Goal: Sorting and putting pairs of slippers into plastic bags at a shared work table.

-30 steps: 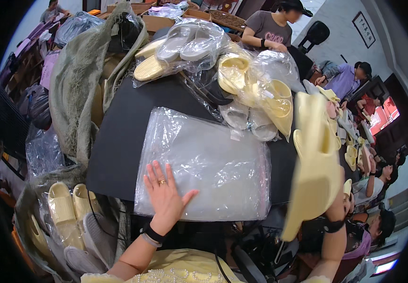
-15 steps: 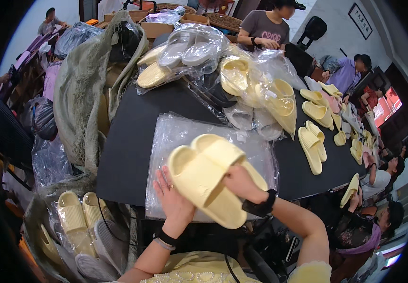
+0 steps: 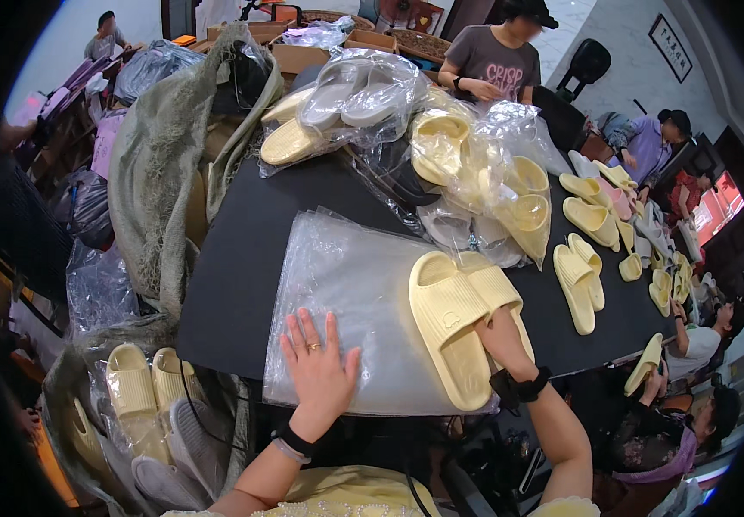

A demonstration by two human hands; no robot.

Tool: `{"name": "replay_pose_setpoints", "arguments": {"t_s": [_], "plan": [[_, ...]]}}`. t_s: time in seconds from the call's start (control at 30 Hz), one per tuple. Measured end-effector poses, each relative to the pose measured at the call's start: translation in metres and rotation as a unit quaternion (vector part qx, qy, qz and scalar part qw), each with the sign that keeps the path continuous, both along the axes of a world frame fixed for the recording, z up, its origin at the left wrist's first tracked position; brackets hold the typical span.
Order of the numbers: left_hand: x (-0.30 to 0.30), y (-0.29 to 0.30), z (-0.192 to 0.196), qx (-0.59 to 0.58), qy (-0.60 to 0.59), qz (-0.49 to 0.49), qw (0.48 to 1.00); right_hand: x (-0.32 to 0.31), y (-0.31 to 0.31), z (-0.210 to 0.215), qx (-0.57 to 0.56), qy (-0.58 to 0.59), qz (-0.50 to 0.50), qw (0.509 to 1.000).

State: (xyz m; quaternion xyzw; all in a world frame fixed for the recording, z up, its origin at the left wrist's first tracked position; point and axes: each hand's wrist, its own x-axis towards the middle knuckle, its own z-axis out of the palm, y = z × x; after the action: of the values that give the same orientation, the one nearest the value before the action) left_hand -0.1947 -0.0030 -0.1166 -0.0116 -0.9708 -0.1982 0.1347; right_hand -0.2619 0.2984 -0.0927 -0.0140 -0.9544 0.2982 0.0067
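Note:
A pair of pale yellow slide slippers is in my right hand, whose fingers reach in under the strap. The pair is over the right part of a stack of clear plastic bags; whether it touches the stack I cannot tell. My left hand lies flat on the left part of the bags, fingers spread, holding nothing. The stack rests on a black tabletop near its front edge.
Bagged yellow and grey slippers are heaped at the back of the table. Another yellow pair lies to the right, before more loose slippers. A woven sack stands left; a sack of slippers is lower left. Several people work around.
My right hand has moved the yellow slippers rightward, baring more of the bag stack. My left hand, earlier beside the slippers, now lies flat with its fingers spread.

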Motion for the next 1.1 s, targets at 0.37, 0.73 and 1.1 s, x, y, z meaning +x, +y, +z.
{"name": "replay_pose_setpoints", "arguments": {"t_s": [0.37, 0.73, 1.1], "plan": [[-0.042, -0.080, 0.150, -0.024, 0.027, -0.171, 0.985, 0.006, 0.007, 0.002, 0.024, -0.031, 0.017, 0.999], [-0.213, -0.069, 0.054, 0.135, -0.087, -0.068, 0.985, 0.005, -0.001, 0.002, 0.010, -0.028, 0.018, 0.999], [-0.216, -0.070, 0.021, 0.124, -0.108, 0.000, 0.986, 0.000, 0.009, -0.008, -0.018, -0.002, 0.055, 0.998]]}}
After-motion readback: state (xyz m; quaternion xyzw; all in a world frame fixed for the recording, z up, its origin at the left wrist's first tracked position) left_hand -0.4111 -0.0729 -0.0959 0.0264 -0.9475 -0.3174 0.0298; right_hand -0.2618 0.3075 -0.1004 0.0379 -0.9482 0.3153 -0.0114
